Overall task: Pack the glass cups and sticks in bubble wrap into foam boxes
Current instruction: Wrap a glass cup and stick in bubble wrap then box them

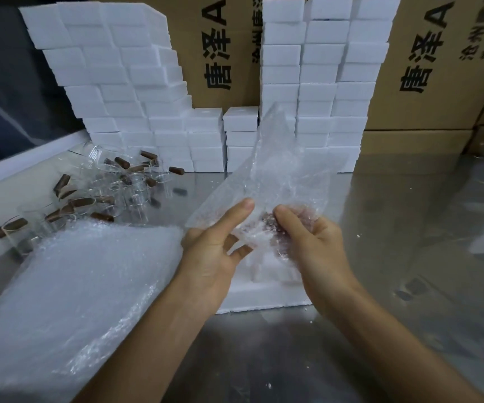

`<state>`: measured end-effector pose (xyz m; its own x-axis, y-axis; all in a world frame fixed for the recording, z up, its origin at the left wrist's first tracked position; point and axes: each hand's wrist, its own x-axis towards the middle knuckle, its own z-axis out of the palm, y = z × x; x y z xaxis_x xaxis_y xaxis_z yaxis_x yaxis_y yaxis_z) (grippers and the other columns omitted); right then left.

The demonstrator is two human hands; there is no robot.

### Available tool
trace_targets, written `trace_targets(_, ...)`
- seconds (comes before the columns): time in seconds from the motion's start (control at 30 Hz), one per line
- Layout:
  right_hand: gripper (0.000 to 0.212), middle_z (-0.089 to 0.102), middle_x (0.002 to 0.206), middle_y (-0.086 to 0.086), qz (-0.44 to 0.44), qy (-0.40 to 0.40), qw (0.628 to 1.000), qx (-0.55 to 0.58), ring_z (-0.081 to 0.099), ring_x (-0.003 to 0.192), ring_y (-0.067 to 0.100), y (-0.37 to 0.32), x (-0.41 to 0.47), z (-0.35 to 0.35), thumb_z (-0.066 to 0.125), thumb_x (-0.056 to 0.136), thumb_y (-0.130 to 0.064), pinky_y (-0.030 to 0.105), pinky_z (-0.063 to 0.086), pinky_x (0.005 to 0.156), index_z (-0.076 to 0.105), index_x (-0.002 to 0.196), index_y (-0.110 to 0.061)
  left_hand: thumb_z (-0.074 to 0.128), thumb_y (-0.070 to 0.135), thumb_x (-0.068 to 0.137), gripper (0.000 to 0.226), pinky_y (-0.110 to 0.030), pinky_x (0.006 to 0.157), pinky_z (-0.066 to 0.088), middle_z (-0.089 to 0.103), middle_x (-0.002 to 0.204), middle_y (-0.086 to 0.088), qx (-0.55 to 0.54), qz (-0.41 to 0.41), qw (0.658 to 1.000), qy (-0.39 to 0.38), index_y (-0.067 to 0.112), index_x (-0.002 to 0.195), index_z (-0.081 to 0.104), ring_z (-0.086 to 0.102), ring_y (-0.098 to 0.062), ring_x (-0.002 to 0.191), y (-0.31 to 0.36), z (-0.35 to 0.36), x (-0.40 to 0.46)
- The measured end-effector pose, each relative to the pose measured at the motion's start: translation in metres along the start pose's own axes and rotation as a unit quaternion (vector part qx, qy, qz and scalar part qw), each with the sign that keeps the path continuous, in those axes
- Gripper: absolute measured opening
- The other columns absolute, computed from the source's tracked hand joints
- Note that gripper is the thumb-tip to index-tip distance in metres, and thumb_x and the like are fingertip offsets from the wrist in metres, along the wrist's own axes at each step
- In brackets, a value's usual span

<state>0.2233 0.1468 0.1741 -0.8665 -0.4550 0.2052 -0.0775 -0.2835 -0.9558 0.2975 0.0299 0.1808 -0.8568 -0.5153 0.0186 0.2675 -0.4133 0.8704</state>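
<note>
Bubble-wrap stack [69,289]: near left on the metal table [409,257]; soft, light, springy sheets, likely to slide off one another, so peel from a corner.
Open foam box [264,298]: near centre, just under the hands; light, brittle, crumbs easily, so steady it by its walls.
Left hand [214,251]: thumb and fingers pinching the sheet's lower left edge.
Right hand [316,242]: curled round the bundle, fingers pressing through the film.
Held sheet [281,170]: limp, slippery film around something dark and glassy; exact contents unclear. Fragile, so cradle it, don't squeeze.
Glass cups [136,187]: far left, loose, with brown sticks [81,202]; smooth, breakable.
Foam box stacks [316,91]: far, against cartons [438,53].
</note>
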Motion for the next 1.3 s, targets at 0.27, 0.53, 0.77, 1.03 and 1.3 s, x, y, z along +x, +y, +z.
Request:
trace_targets(0.27, 0.043, 0.055, 0.049, -0.011, -0.062, 0.014, 0.996, -0.07, 0.047, 0.045, 0.004, -0.006, 0.004, -0.007, 0.064, 0.096, -0.018, 0.014, 0.04, 0.047, 0.062, 0.054, -0.022, 0.079, 0.042, 0.077, 0.041, -0.044, 0.097, 0.051, 0.07, 0.122, -0.004, 0.024, -0.046, 0.997, -0.06, 0.023, 0.112, 0.075, 0.067, -0.024, 0.113, 0.014, -0.019, 0.008)
trace_targets(0.53, 0.036, 0.056, 0.049, -0.012, -0.089, 0.007, 0.992, -0.084, 0.048, 0.045, 0.002, -0.005, 0.005, -0.009, 0.063, 0.096, -0.015, 0.014, 0.041, 0.047, 0.061, 0.061, -0.014, 0.057, 0.016, 0.097, 0.02, -0.049, 0.097, 0.053, 0.074, 0.11, -0.011, 0.091, 0.005, 0.991, 0.097, 0.007, 0.11, 0.069, 0.069, -0.03, 0.106, 0.01, -0.022, 0.013)
trace_targets(0.77, 0.036, 0.058, 0.049, -0.012, -0.107, -0.008, 0.989, -0.097, 0.051, 0.045, 0.001, -0.005, 0.004, -0.009, 0.065, 0.095, -0.013, 0.013, 0.042, 0.048, 0.062, 0.059, -0.015, 0.058, 0.049, 0.089, 0.046, -0.046, 0.09, 0.054, 0.072, 0.115, -0.01, 0.095, -0.018, 0.995, 0.013, 0.014, 0.116, 0.069, 0.07, -0.029, 0.103, 0.019, -0.013, 0.006)
trace_targets(1.03, 0.034, 0.066, 0.055, -0.006, -0.11, -0.028, 0.987, -0.111, 0.055, 0.045, 0.006, 0.0, 0.0, -0.004, 0.067, 0.094, -0.018, 0.015, 0.045, 0.049, 0.067, 0.06, -0.018, 0.058, 0.028, 0.099, 0.02, -0.04, 0.075, 0.06, 0.076, 0.093, -0.005, 0.116, 0.073, 0.984, 0.115, 0.017, 0.087, 0.07, 0.073, -0.023, 0.091, 0.01, -0.012, 0.01)
trace_targets(1.3, 0.021, 0.075, 0.072, -0.001, -0.043, -0.023, 0.994, -0.103, 0.064, 0.054, 0.009, 0.008, -0.002, -0.001, 0.068, 0.093, -0.033, 0.023, 0.053, 0.053, 0.07, 0.076, -0.021, 0.041, 0.038, 0.105, 0.042, -0.048, 0.087, 0.058, 0.075, 0.087, 0.003, 0.12, 0.13, 0.97, 0.166, 0.026, 0.077, 0.07, 0.072, -0.019, 0.091, 0.008, -0.008, 0.009)
